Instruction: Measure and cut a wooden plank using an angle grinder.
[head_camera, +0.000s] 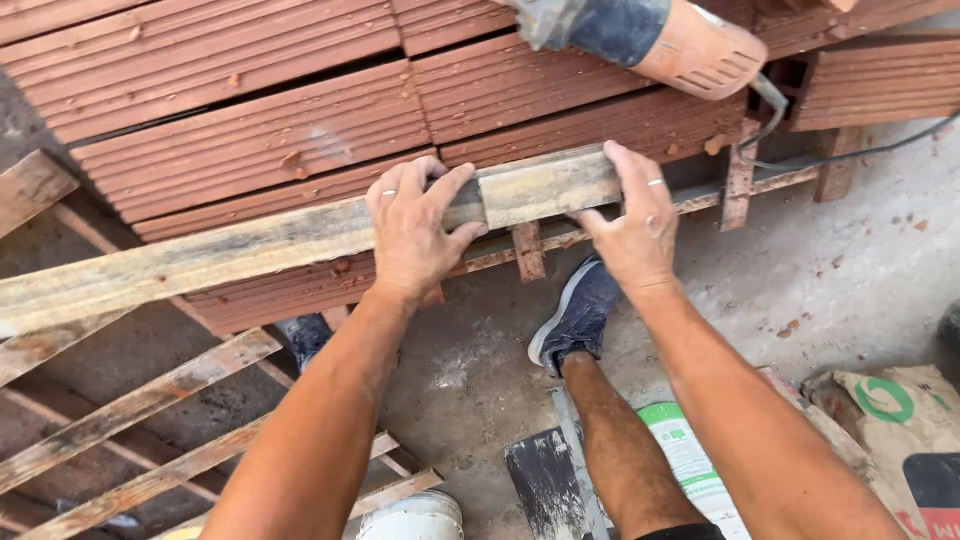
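Two hands are seen on one long wooden plank, which is laid slantwise across a stack of ribbed red bricks. The left hand is clamped around the plank from above, fingers curled over its upper edge and thumb hooked onto the face. The right hand is pressed against the plank's cut end, fingers spread along the top, thumb tucked beneath. A ring is worn on each hand. Between the two hands a darker line is seen across the wood, possibly a saw cut, though that is hard to tell. Above the right hand, an orange power tool is rested on the bricks, its cable trailing right. Below, a blue shoe is planted on the dusty concrete floor, a trowel beside the leg, and cement bags at lower right.
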